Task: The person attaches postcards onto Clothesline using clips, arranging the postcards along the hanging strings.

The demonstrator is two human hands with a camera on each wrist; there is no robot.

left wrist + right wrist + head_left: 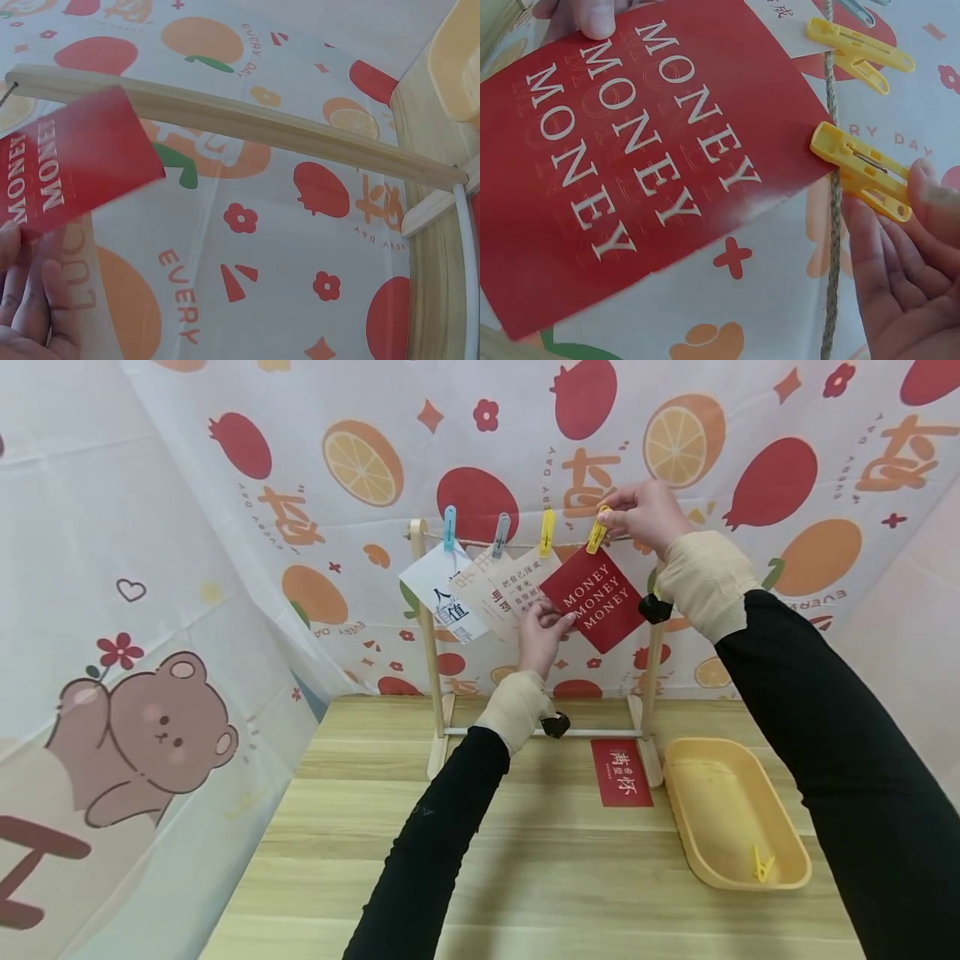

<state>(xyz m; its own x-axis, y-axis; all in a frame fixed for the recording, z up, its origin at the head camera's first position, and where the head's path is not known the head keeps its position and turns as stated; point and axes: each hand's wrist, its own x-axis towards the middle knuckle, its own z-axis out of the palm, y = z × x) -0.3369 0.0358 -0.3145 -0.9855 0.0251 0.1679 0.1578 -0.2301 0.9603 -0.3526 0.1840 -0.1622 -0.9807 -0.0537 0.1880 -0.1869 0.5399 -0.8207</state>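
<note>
A red card (pixel 592 597) printed with "MONEY" hangs tilted at the rope (pixel 832 277) of a wooden stand (pixel 429 652). My left hand (pixel 542 639) pinches its left edge between thumb and fingers. At the card's upper corner, my right hand (pixel 648 514) pinches a yellow clothespin (pixel 862 169), whose jaws sit over the rope and the corner. Left of it, another yellow clothespin (pixel 547 533), a grey one (pixel 501 535) and a blue one (pixel 449 529) stand on the rope, with a white card (pixel 442 589) and beige cards (pixel 510 589) below them.
A yellow tray (pixel 678 810) on the right of the wooden table (pixel 337 860) holds one yellow clothespin (pixel 762 865). Another red card (pixel 622 773) lies flat by the stand's right foot. A fruit-patterned cloth (pixel 390 393) hangs behind the stand.
</note>
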